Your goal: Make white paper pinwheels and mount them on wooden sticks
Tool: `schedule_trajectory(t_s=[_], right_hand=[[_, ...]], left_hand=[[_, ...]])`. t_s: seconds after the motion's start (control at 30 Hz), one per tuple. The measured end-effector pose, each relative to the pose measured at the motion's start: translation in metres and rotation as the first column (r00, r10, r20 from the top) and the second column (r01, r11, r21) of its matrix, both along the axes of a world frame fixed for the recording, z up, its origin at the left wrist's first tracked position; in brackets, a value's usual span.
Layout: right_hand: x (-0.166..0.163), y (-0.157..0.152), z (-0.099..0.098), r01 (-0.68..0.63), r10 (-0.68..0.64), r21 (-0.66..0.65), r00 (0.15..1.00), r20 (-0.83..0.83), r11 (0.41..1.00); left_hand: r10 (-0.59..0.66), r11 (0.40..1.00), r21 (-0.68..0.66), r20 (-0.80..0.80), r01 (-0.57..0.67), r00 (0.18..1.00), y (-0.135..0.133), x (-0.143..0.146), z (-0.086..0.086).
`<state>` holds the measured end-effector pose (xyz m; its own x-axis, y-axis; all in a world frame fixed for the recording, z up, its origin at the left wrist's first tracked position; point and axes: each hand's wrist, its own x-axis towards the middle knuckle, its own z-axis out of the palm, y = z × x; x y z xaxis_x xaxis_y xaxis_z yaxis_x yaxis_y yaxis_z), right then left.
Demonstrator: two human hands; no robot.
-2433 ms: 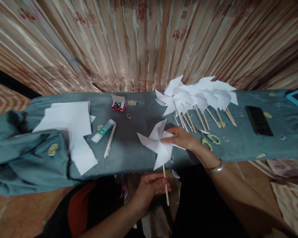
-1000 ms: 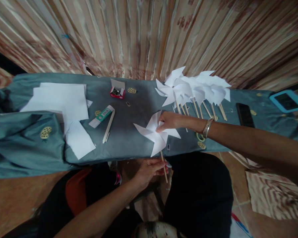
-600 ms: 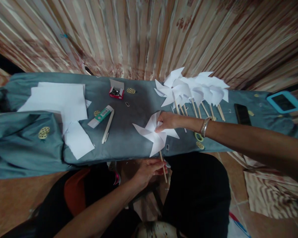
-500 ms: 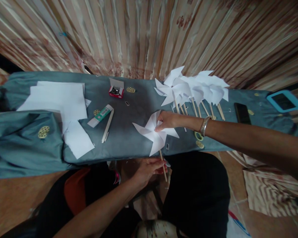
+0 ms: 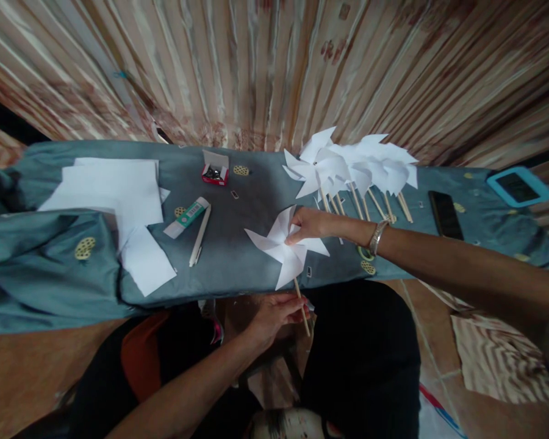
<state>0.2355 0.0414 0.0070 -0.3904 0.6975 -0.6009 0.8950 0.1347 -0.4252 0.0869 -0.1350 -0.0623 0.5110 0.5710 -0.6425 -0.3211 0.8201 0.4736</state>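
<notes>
A white paper pinwheel [image 5: 283,247] lies flat on the grey-blue cloth [image 5: 238,244] near the table's front edge. Its wooden stick [image 5: 302,305] juts out past the edge. My left hand [image 5: 274,314] is below the edge, fingers pinched on that stick. My right hand [image 5: 311,224] reaches in from the right, a metal bangle on the wrist, with fingertips pressed on the pinwheel's centre.
Several finished pinwheels [image 5: 352,171] on sticks lie at the back right. White paper sheets [image 5: 119,195] lie at the left, with a glue stick [image 5: 186,217], a pen [image 5: 200,235] and a red pin box [image 5: 215,169]. A black phone [image 5: 445,214], a blue-cased device [image 5: 519,186] and partly hidden scissors [image 5: 365,253] lie at the right.
My right hand slid from the pinwheel's right blade to its centre, and the arm stretched out. My left hand kept its hold on the stick. The view shifted slightly.
</notes>
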Motion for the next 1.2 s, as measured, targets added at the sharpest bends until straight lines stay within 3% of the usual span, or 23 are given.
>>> schedule_trajectory(t_s=[0.13, 0.27, 0.37, 0.47, 0.53, 0.6, 0.67, 0.77, 0.93, 1.03, 1.2], right_hand=[[0.01, -0.002, 0.008, 0.115, -0.132, -0.084, 0.964, -0.23, 0.99], [0.024, -0.004, 0.021, 0.343, -0.326, -0.051, 0.821, -0.47, 0.938], [0.03, -0.008, 0.024, 0.58, -0.443, -0.017, 0.601, -0.665, 0.814], [0.031, -0.013, 0.02, 0.764, -0.478, -0.121, 0.264, -0.837, 0.633], [0.03, -0.014, 0.015, 0.807, -0.455, -0.231, 0.051, -0.889, 0.543], [0.028, -0.012, 0.012, 0.818, -0.427, -0.288, -0.058, -0.902, 0.498], [0.027, -0.008, 0.011, 0.831, -0.4, -0.273, -0.067, -0.914, 0.484], [0.027, -0.002, 0.011, 0.856, -0.369, -0.185, 0.007, -0.929, 0.482], [0.032, 0.002, 0.008, 0.895, -0.381, -0.152, 0.021, -0.924, 0.419], [0.035, -0.003, 0.007, 0.878, -0.42, -0.168, 0.04, -0.907, 0.448], [0.035, -0.01, 0.007, 0.811, -0.507, -0.315, -0.027, -0.861, 0.492]], left_hand=[[0.007, 0.998, 0.059, -0.013, -0.007, 1.0, 0.005, -0.006, 0.006], [0.023, 0.983, 0.184, -0.054, -0.013, 0.998, 0.018, -0.017, 0.024], [0.038, 0.964, 0.267, -0.085, -0.014, 0.996, 0.035, -0.024, 0.038], [0.092, 0.933, 0.359, -0.147, -0.034, 0.985, 0.059, -0.028, 0.045], [0.154, 0.903, 0.426, -0.213, -0.051, 0.965, 0.075, -0.029, 0.047], [0.209, 0.875, 0.481, -0.265, -0.059, 0.941, 0.09, -0.028, 0.048], [0.239, 0.854, 0.517, -0.292, -0.057, 0.926, 0.1, -0.025, 0.049], [0.25, 0.837, 0.544, -0.295, -0.053, 0.922, 0.107, -0.017, 0.048], [0.265, 0.813, 0.581, -0.31, -0.038, 0.913, 0.114, -0.006, 0.045], [0.285, 0.799, 0.599, -0.317, -0.042, 0.904, 0.119, -0.002, 0.042], [0.299, 0.778, 0.627, -0.312, -0.041, 0.902, 0.124, 0.001, 0.034]])
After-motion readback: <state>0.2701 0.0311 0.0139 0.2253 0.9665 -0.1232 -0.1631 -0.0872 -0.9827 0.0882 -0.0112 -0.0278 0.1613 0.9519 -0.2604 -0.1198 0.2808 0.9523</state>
